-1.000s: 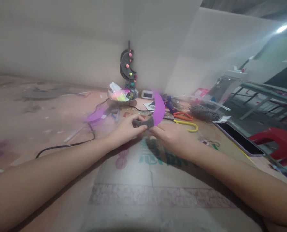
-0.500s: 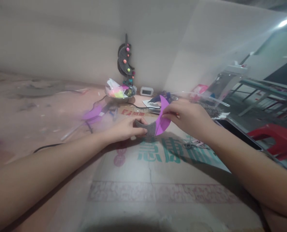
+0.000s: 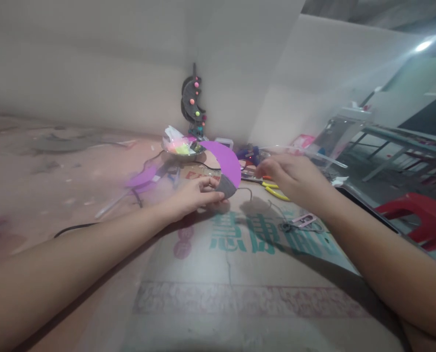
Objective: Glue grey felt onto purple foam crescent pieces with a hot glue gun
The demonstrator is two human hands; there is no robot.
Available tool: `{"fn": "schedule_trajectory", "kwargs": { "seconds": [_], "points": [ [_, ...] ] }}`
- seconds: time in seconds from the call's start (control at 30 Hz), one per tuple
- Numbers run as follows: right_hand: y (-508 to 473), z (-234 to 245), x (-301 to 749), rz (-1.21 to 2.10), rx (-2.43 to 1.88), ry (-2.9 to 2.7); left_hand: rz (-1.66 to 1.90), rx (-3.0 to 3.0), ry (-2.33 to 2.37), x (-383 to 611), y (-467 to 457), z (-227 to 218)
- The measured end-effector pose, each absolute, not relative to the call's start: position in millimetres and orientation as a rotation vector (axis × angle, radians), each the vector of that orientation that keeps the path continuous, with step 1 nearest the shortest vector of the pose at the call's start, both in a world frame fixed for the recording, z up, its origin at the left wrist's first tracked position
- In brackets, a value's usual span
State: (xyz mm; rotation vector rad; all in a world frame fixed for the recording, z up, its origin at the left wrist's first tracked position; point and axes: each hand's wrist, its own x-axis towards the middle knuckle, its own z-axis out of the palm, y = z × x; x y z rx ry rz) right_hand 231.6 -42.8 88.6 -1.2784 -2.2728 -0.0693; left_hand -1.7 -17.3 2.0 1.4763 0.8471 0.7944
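Head view. A metal bowl (image 3: 182,156) of bright scraps stands on the table near the wall and serves as landmark. Behind it rises a dark crescent ornament (image 3: 192,103) studded with coloured beads. Left of the bowl lies a purple scrap (image 3: 141,177), and a black cable (image 3: 74,228) trails away on the same side. Right of the bowl are yellow-handled pliers (image 3: 277,192), partly hidden by the right hand (image 3: 294,178). In front of the bowl spreads a printed cardboard sheet (image 3: 240,259).

The left hand (image 3: 192,194) reaches in just in front of the bowl, arm stretched out low over the cardboard. Its thumb and fingers are clamped on the grey lower end of a purple crescent (image 3: 228,165). The right hand hovers to the right of the bowl, apart from the crescent, palm down. Its fingers are bent with the tips drawn near each other; whether they pinch anything cannot be told.

The crescent stands on edge just in front of the bowl and overlaps its right rim. Its long axis rises from the left hand's fingertips, the upper tip curling towards the bowl. Its bulging edge faces the right hand.
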Motion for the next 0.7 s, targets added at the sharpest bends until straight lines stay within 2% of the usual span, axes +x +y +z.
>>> {"fn": "schedule_trajectory", "kwargs": {
  "seconds": [0.27,0.6,0.7],
  "points": [
    [-34.3,59.5,214.7,0.568,-1.209,-2.022,0.752,1.678,0.764,0.1,-19.7,3.6],
    [-33.5,40.5,206.0,0.856,-1.167,-1.888,0.807,1.646,0.906,-0.8,-20.0,2.1],
    [-34.4,33.9,205.5,0.766,-1.253,-1.948,0.821,1.585,0.918,-0.2,-20.3,2.0]
  ]
}}
